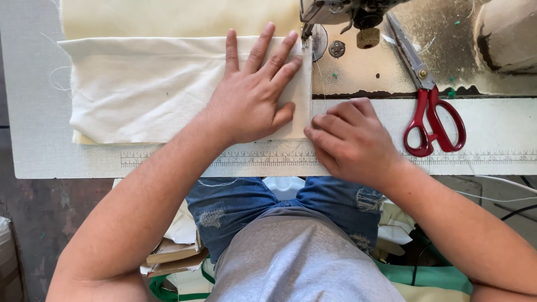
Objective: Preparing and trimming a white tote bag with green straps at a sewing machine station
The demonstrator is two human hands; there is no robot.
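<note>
Pressing my left hand (251, 95) flat, fingers spread, on the folded cream cloth (140, 89), I keep its right edge running straight away from me toward the sewing machine's presser foot (306, 33). My right hand (349, 140), nearer that edge, curls its fingers on the near corner on the tabletop (492, 120). The needle is cut off at the top, and whether my right fingers truly pinch cloth I cannot tell.

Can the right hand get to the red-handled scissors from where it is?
Probably yes. The right hand pinches the cream fabric's edge, and the red-handled scissors lie on the table just to its right. Nothing lies between them, though it would have to let go of the fabric.
</note>
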